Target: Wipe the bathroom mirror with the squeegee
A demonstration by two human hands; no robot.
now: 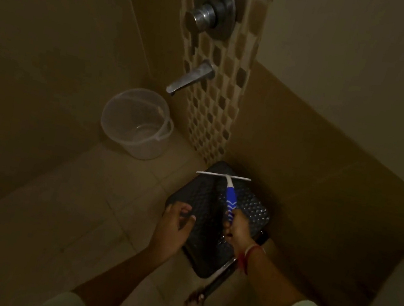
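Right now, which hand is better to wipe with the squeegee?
Right, probably. The right hand grips the squeegee by its blue handle, blade end pointing away; the left hand holds nothing, fingers loose.

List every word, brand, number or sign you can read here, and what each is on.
None can be read.
The blue handle of the squeegee shows only white wavy stripes, no letters.
The clear plastic bucket, the metal shower mixer and the black stool show no lettering in this dim view.
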